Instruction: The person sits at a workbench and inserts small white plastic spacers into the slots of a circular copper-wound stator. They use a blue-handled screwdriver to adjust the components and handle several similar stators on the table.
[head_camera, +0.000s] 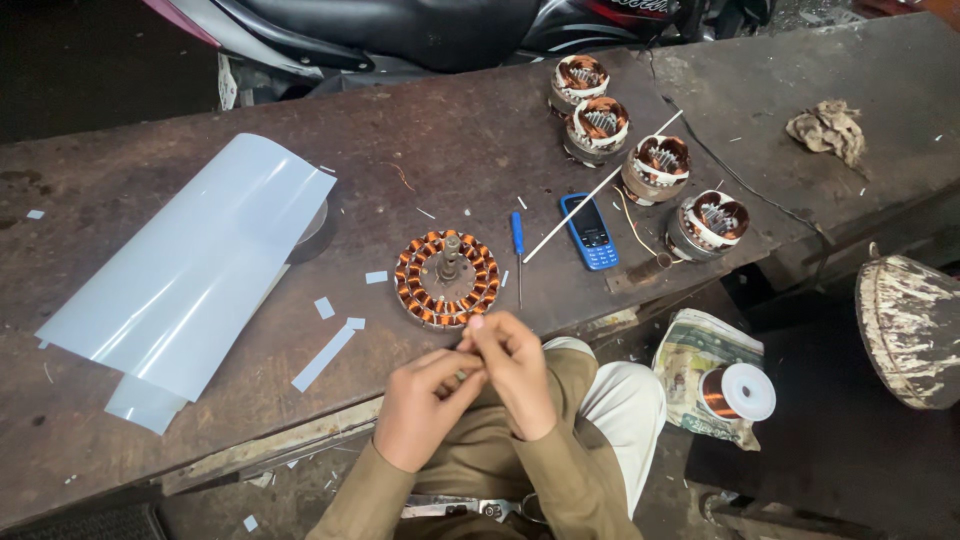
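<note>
Left hand (425, 400) and right hand (515, 365) meet at the near edge of the desk (120, 440), each grip pinched on one small pale piece (470, 350) between them. Just beyond lies the round stator (446, 280), its copper coils wound, apparently in need of more insulation. A cut paper strip (325, 355) and insulation sheet (190, 270) lie left; four wound stators (655, 165) wait at the far right.
</note>
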